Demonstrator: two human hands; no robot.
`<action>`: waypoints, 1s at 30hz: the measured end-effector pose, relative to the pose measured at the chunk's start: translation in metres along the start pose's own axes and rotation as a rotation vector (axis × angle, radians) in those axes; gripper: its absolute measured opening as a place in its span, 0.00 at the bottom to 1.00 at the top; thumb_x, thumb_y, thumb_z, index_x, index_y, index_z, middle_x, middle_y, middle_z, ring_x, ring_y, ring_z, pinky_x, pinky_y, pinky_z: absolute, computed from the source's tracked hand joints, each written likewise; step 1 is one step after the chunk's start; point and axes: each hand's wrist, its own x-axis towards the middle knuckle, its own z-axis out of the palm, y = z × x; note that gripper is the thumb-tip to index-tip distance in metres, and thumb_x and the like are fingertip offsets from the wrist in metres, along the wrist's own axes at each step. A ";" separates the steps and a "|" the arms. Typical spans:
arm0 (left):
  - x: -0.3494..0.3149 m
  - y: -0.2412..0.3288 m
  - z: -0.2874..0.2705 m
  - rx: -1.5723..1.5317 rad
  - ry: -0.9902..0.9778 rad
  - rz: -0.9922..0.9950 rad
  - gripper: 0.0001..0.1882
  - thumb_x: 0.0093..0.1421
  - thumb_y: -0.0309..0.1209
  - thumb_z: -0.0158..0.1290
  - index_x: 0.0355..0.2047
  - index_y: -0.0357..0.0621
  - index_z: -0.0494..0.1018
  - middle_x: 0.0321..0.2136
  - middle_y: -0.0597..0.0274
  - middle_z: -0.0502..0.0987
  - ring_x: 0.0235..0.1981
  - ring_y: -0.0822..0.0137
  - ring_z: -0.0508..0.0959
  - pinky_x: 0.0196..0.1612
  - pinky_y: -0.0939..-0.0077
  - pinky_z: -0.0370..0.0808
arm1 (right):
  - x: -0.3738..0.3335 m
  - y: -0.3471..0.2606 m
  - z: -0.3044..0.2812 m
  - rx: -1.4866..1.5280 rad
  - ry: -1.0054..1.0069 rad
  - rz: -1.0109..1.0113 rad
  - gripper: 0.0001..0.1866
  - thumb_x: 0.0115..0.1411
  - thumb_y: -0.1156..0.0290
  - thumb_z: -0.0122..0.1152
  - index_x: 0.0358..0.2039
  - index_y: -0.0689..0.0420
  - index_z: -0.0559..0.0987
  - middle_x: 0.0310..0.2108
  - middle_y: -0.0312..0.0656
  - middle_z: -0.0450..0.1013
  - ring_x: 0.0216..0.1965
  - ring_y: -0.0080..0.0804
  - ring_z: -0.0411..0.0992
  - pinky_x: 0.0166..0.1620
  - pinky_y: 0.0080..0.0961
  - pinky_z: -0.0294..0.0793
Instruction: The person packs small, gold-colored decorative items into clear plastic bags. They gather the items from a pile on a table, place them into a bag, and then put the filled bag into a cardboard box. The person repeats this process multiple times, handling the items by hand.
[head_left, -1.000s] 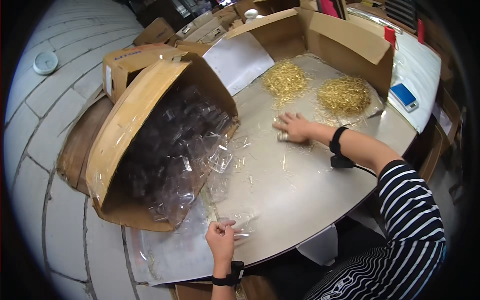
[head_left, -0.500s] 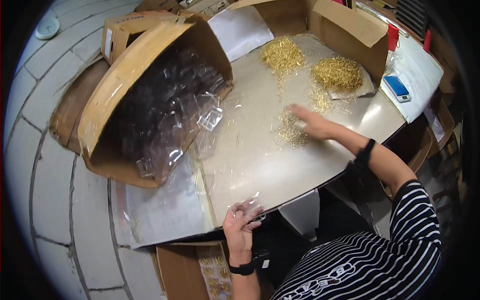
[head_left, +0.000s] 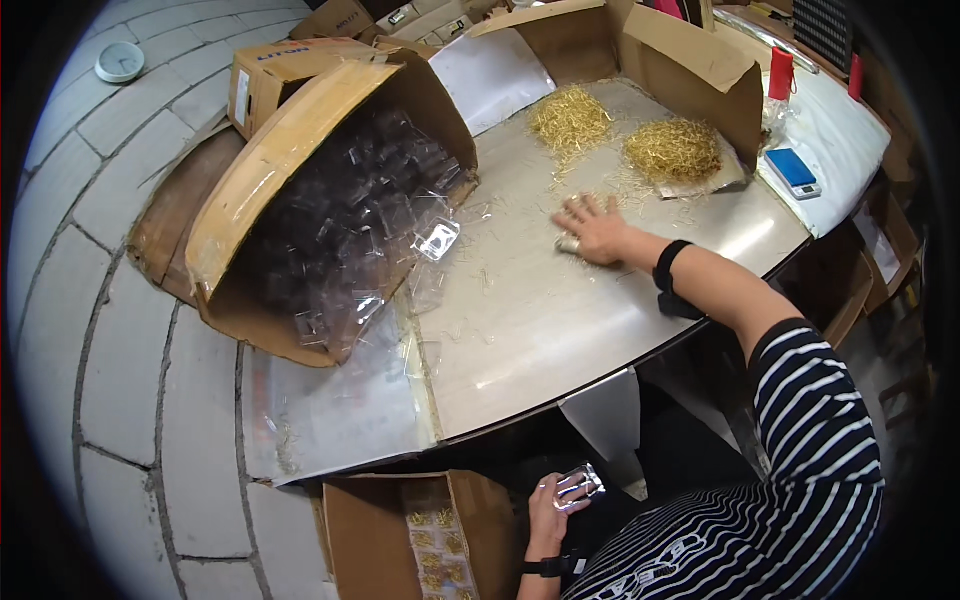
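Note:
Below the table's front edge, my left hand (head_left: 546,515) has its fingers around a small clear plastic box (head_left: 579,487), which shines with reflections. My right hand (head_left: 597,233) lies over the table top with fingers spread, its palm side hidden. Something pale and shiny shows at its thumb; I cannot make out what. Beyond it are two heaps of thin gold-coloured metal pins: a looser heap (head_left: 570,118) at the back and a denser heap (head_left: 672,152) on a flat piece to the right. Loose pins are scattered between the hand and the heaps.
A tilted cardboard box (head_left: 250,165) full of clear plastic boxes (head_left: 350,215) opens onto the table (head_left: 520,330) from the left. Below the front edge stands a carton (head_left: 370,520) holding filled clear packs (head_left: 432,550). A blue-screened scale (head_left: 793,172) sits on white sheeting at right.
My left hand has dropped from the table edge down and rightward with the clear box. My right hand has shifted slightly; the small pin pile beside it no longer shows.

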 end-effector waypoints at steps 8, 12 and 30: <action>0.035 -0.036 0.030 0.063 -0.235 -0.037 0.19 0.68 0.40 0.38 0.46 0.37 0.66 0.40 0.46 0.76 0.35 0.58 0.80 0.35 0.63 0.81 | -0.048 -0.003 0.032 0.171 -0.029 -0.276 0.35 0.65 0.45 0.35 0.65 0.54 0.52 0.68 0.54 0.38 0.68 0.52 0.36 0.67 0.47 0.39; 0.046 -0.041 0.035 0.037 -0.243 -0.023 0.21 0.68 0.42 0.36 0.47 0.36 0.66 0.39 0.49 0.76 0.36 0.59 0.79 0.36 0.63 0.80 | -0.091 0.008 0.008 0.780 0.236 -0.171 0.34 0.65 0.50 0.39 0.65 0.56 0.52 0.67 0.54 0.39 0.68 0.51 0.40 0.67 0.36 0.42; 0.041 -0.040 0.060 0.107 -0.302 -0.122 0.23 0.67 0.42 0.34 0.51 0.34 0.63 0.42 0.49 0.75 0.36 0.52 0.81 0.26 0.70 0.80 | -0.205 -0.083 0.040 0.479 0.271 -0.233 0.26 0.59 0.69 0.51 0.56 0.68 0.63 0.59 0.56 0.59 0.63 0.49 0.54 0.64 0.40 0.52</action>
